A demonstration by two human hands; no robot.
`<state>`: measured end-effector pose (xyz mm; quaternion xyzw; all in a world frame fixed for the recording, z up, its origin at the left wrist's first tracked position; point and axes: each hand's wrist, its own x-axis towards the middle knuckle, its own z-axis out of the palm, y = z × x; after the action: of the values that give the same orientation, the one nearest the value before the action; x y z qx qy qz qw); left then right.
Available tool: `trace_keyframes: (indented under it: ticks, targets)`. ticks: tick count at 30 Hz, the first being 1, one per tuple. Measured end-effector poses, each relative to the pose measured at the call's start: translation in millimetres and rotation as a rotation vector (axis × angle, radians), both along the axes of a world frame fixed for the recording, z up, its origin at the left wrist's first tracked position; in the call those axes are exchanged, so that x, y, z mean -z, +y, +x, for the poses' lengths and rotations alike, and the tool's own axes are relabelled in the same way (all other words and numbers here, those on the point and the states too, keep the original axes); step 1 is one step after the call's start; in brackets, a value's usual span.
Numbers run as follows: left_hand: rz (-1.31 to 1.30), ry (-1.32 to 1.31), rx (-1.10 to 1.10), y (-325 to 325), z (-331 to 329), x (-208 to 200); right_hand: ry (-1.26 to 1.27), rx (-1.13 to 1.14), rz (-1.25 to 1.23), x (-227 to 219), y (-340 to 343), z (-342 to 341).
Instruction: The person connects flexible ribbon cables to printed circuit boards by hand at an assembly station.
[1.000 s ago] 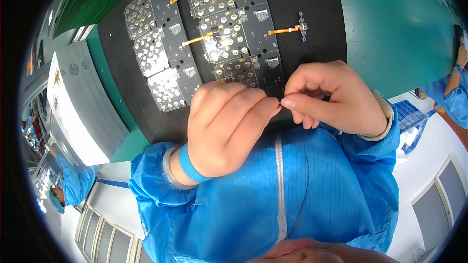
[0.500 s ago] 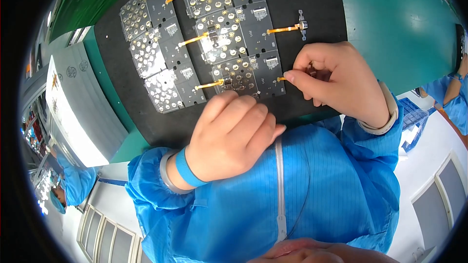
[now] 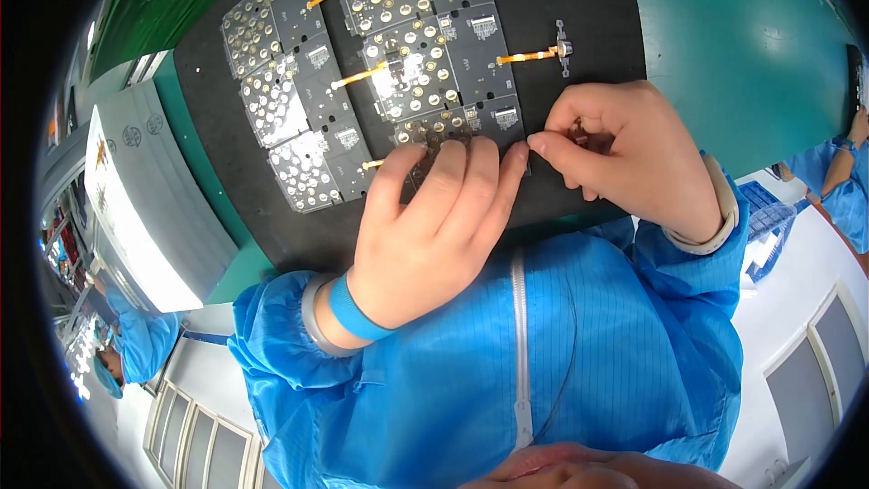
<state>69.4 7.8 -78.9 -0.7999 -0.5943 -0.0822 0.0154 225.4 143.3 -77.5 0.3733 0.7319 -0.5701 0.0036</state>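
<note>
A green bench (image 3: 769, 45) fills the upper part of the view, seen from above by a person in a blue zip-front work coat (image 3: 507, 380). On the bench lies a large black mat (image 3: 597, 45), and on the mat sit dark circuit boards (image 3: 398, 63) laid in rows, each dotted with small round silver pads. Thin orange flex ribbons (image 3: 525, 57) stick out from several boards toward the right, each ending in a small connector. The left hand (image 3: 434, 235) lies flat across the nearest board at the mat's lower edge, fingers spread and pressing down on it, so its grip is wide and closes on nothing; a blue band (image 3: 358, 310) circles that wrist. The right hand (image 3: 634, 158) is curled just beside it, touching the left fingertips, with thumb and forefinger in a narrow pinch on a small part at the right end of that same board; the part is mostly hidden by the fingers and cannot be identified. At the left, a pale grey tray (image 3: 145, 208) rests along the bench edge. Another worker in blue (image 3: 136, 349) appears at the far lower left, and a blue sleeve (image 3: 842, 190) at the far right.
</note>
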Motion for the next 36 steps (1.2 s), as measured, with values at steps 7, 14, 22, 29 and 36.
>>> trace_keyframes:
  ticks: [7, 14, 22, 29, 36]
  targets:
    - [-0.081, 0.103, -0.068, -2.0, 12.9, -6.2, -0.105, 0.071, -0.092, -25.2, 10.2, 17.0]
    - [0.013, -0.328, -0.189, -7.4, -15.0, -3.8, -0.101, 0.503, 0.407, 6.8, 11.8, 19.4]
    - [0.349, -0.332, -0.365, -54.9, -42.9, -7.0, -0.029, 0.547, 0.050, 17.6, 28.2, 51.5]
    - [0.917, 0.130, -0.907, -152.9, -150.7, -36.0, 0.284, 0.894, 0.067, 52.7, 59.2, 259.3]
    - [1.122, -0.550, -1.532, -274.5, -312.1, 30.8, 0.323, 1.228, 0.053, 57.0, 70.5, 299.6]
